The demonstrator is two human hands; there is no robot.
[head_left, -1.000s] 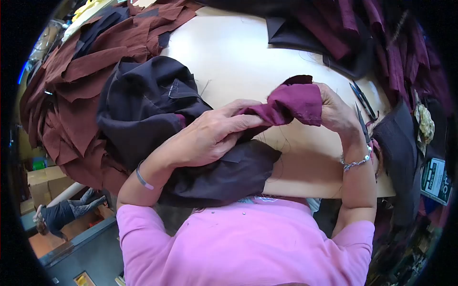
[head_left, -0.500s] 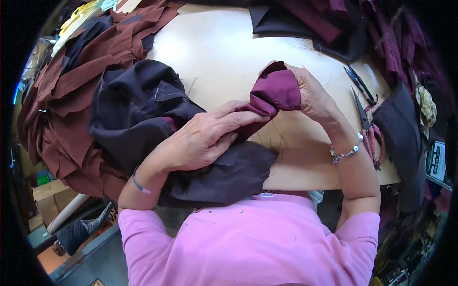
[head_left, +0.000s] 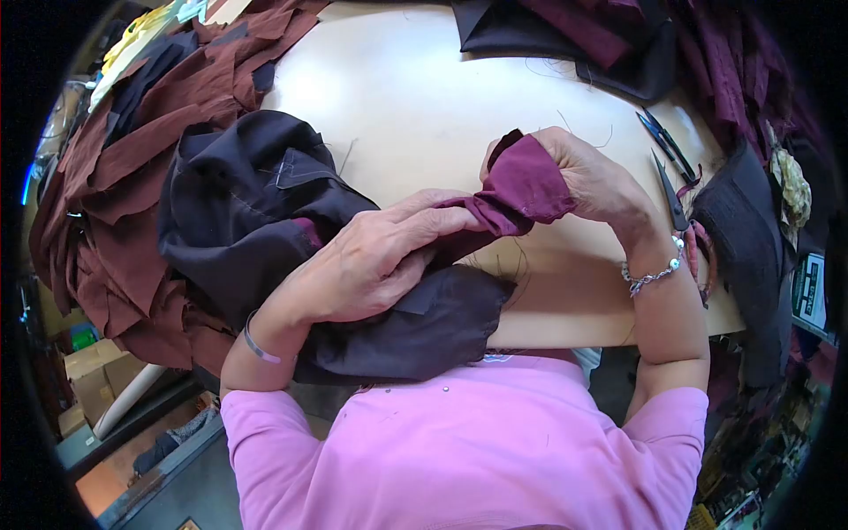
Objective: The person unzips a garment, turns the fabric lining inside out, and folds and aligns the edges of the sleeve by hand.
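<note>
A maroon cloth piece stretches between my two hands, bunched and twisted in the middle. My left hand is closed on its left part, with the back of the hand up. On the other end, my right hand grips the cloth, its fingertips partly hidden behind the fabric. Dark cloth joined to maroon fabric lies heaped left of my left hand, and more of it spreads below the hand at the table edge.
Brown cloth pieces are piled at the left of the pale table. Two dark pointed tools, one a pair of scissors, lie right of my right hand. Maroon and black cloth lies at the back right.
The maroon cloth and my right hand moved left and up, then slightly down and right. Both hands keep their hold. The person at the lower left is now mostly out of view.
</note>
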